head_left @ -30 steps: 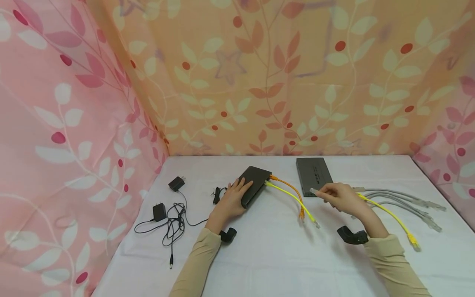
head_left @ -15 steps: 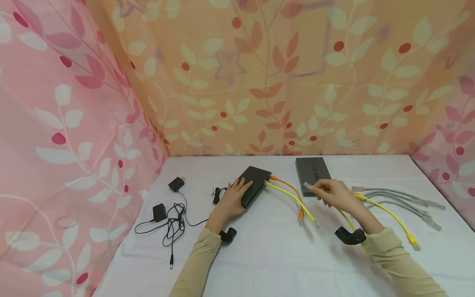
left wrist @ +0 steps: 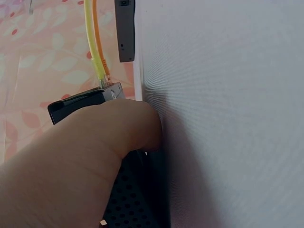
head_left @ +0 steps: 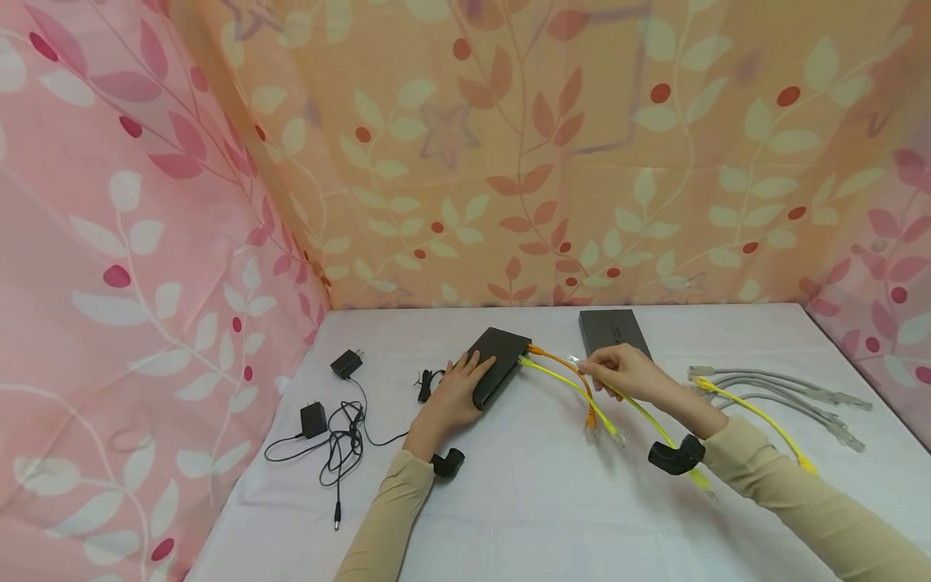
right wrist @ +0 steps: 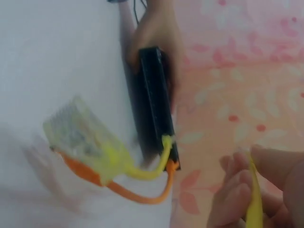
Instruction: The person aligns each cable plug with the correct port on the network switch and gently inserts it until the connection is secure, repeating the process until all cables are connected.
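Note:
My left hand (head_left: 452, 396) grips a black network switch (head_left: 502, 346), fingers spread over its top and thumb at its near side. A yellow Ethernet cable (head_left: 570, 378) and an orange Ethernet cable (head_left: 566, 362) are plugged into the switch's right edge, their other ends loose. Just right of these, my right hand (head_left: 625, 376) pinches a second yellow Ethernet cable (head_left: 650, 419) close behind its clear plug (head_left: 574, 360). This plug points left and overlaps the orange cable in the head view. The rest of the held cable hangs down past the wrist. In the right wrist view, the loose plugs look blurred.
A dark grey network box (head_left: 609, 325) lies behind my right hand. Grey cables (head_left: 771, 380) and another yellow cable (head_left: 760, 419) lie at right. Two black power adapters (head_left: 347, 364) with tangled cords (head_left: 342, 449) are at left. Patterned curtains (head_left: 509, 162) enclose the table.
My right hand has moved left with the yellow Ethernet cable, from in front of the grey box to beside the plugged-in cables. The left hand stays on the switch.

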A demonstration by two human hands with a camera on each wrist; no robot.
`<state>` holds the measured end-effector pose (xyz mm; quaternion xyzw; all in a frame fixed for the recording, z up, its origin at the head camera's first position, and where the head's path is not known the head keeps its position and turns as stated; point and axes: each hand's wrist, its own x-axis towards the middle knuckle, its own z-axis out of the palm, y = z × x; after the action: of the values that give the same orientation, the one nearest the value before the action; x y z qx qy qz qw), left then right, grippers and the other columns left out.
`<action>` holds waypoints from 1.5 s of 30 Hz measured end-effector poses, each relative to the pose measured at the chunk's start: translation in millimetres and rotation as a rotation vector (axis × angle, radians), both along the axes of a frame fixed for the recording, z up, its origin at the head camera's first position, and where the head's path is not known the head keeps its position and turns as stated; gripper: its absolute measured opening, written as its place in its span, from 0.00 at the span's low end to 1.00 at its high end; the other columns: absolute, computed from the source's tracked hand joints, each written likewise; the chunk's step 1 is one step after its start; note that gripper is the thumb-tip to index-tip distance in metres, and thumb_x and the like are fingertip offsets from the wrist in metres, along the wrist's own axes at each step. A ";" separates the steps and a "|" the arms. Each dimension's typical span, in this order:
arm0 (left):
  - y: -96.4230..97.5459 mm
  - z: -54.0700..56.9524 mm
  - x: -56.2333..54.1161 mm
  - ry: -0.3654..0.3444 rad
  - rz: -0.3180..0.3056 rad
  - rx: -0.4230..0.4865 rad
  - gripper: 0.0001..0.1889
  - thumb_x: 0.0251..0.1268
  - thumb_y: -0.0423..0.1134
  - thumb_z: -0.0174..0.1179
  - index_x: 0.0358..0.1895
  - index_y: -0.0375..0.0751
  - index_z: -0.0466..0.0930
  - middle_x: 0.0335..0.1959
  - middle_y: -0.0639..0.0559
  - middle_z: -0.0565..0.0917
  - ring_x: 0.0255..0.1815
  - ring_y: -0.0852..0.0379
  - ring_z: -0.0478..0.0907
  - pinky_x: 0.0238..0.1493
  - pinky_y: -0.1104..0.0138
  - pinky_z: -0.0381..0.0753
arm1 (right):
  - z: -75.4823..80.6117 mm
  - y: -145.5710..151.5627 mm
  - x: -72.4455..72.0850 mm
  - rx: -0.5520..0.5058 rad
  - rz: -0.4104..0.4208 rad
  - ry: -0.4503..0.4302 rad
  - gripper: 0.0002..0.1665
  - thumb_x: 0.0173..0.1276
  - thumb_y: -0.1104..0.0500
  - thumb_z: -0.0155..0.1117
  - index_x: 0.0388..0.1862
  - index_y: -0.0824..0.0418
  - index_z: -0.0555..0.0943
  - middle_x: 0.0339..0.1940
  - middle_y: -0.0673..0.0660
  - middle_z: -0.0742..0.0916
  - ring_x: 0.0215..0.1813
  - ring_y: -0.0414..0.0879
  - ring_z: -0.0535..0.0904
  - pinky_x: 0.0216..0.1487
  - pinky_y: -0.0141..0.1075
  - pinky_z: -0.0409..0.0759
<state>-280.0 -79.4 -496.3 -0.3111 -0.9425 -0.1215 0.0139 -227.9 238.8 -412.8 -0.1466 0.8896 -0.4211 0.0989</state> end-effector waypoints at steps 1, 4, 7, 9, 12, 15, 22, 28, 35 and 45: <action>0.1 -0.1 0.2 -0.002 0.000 0.002 0.49 0.45 0.40 0.69 0.73 0.51 0.51 0.72 0.37 0.54 0.72 0.37 0.50 0.66 0.41 0.52 | -0.2 -2.4 -0.9 -0.009 -0.002 -0.001 0.16 0.68 0.48 0.57 0.35 0.59 0.83 0.18 0.52 0.81 0.15 0.44 0.72 0.16 0.35 0.72; 0.4 -0.9 0.4 -0.003 0.002 0.003 0.49 0.45 0.40 0.69 0.73 0.52 0.50 0.72 0.38 0.54 0.72 0.37 0.49 0.66 0.42 0.52 | -0.5 -8.8 -2.5 -0.040 -0.016 -0.010 0.16 0.68 0.48 0.57 0.35 0.59 0.82 0.17 0.53 0.80 0.15 0.43 0.71 0.16 0.34 0.71; 0.3 -1.6 -0.2 0.003 -0.002 0.010 0.50 0.45 0.40 0.69 0.73 0.52 0.51 0.72 0.37 0.54 0.72 0.37 0.50 0.66 0.41 0.52 | 3.9 -15.4 -2.3 -0.056 -0.004 -0.028 0.17 0.68 0.49 0.56 0.37 0.62 0.82 0.17 0.56 0.80 0.15 0.42 0.70 0.15 0.34 0.70; 0.0 -1.5 -0.4 0.009 -0.005 0.015 0.50 0.44 0.39 0.70 0.73 0.51 0.51 0.72 0.37 0.54 0.72 0.36 0.50 0.66 0.41 0.53 | 3.6 -18.3 -4.6 -0.075 0.004 -0.057 0.19 0.68 0.49 0.56 0.39 0.65 0.82 0.18 0.58 0.80 0.15 0.41 0.70 0.16 0.33 0.70; -0.3 0.1 0.0 0.007 -0.006 0.018 0.49 0.44 0.39 0.70 0.73 0.50 0.52 0.72 0.36 0.54 0.72 0.36 0.50 0.66 0.41 0.53 | -2.9 -21.1 -10.6 -0.099 0.017 -0.101 0.22 0.69 0.49 0.56 0.41 0.68 0.82 0.20 0.61 0.80 0.16 0.42 0.69 0.17 0.33 0.70; -0.4 0.7 0.4 0.007 -0.008 0.021 0.50 0.44 0.39 0.70 0.73 0.50 0.51 0.72 0.36 0.54 0.72 0.36 0.50 0.65 0.41 0.53 | -4.6 -27.1 -11.6 -0.110 0.019 -0.131 0.19 0.69 0.51 0.55 0.40 0.67 0.82 0.20 0.61 0.80 0.17 0.41 0.69 0.18 0.32 0.70; -2.0 0.7 0.9 0.017 -0.012 0.028 0.49 0.44 0.39 0.70 0.73 0.50 0.52 0.71 0.36 0.55 0.71 0.36 0.50 0.66 0.41 0.53 | -8.3 -46.5 -15.9 -0.123 0.023 -0.210 0.18 0.69 0.52 0.56 0.39 0.67 0.83 0.19 0.60 0.81 0.15 0.39 0.69 0.17 0.28 0.71; -1.4 2.1 1.7 0.013 -0.017 0.032 0.49 0.44 0.39 0.70 0.73 0.50 0.52 0.71 0.35 0.55 0.71 0.35 0.51 0.66 0.41 0.52 | -12.6 -55.5 -19.4 -0.126 0.051 -0.261 0.22 0.70 0.51 0.55 0.43 0.71 0.82 0.18 0.53 0.79 0.16 0.38 0.69 0.18 0.27 0.70; -0.1 0.9 0.9 0.020 -0.014 0.013 0.49 0.46 0.39 0.68 0.73 0.51 0.50 0.72 0.36 0.55 0.71 0.35 0.51 0.66 0.41 0.53 | -24.6 -61.2 -26.7 -0.145 0.036 -0.303 0.21 0.71 0.53 0.53 0.45 0.72 0.81 0.20 0.55 0.79 0.16 0.38 0.68 0.18 0.27 0.69; -0.2 -0.2 -0.4 0.030 -0.009 0.008 0.48 0.47 0.40 0.68 0.73 0.52 0.50 0.72 0.36 0.55 0.71 0.35 0.51 0.65 0.41 0.54 | -30.8 -79.5 -31.3 -0.114 -0.012 -0.315 0.20 0.72 0.54 0.51 0.46 0.70 0.81 0.25 0.62 0.80 0.16 0.39 0.69 0.19 0.29 0.68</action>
<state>-280.3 -79.7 -496.6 -0.3172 -0.9402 -0.1207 0.0287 -259.2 159.3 -443.6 -0.0789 0.8387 -0.4892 0.2261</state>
